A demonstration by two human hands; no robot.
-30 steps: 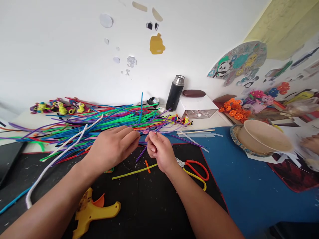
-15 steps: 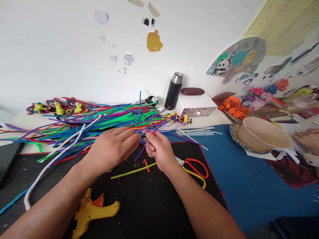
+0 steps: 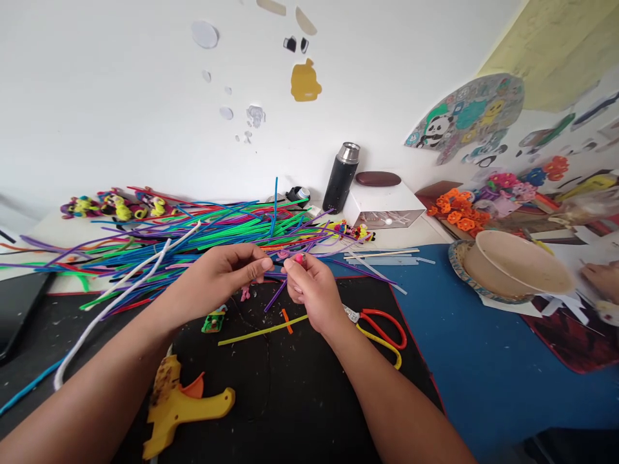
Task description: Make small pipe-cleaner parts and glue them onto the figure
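The glue gun (image 3: 186, 407) could be jogged if the left hand (image 3: 217, 277) drops; that hand's grip seems pinched on a black strand (image 3: 278, 263), held up between both hands, which a hard pull could slip free; the right hand (image 3: 312, 287) clamps a small pink piece (image 3: 300, 258) in its grip, which squeezing could deform; an outward swing could bump the scissors (image 3: 356, 316)

A brown case (image 3: 378, 178) tops a white box (image 3: 385, 203); a black thermos (image 3: 341, 177) stands alongside.
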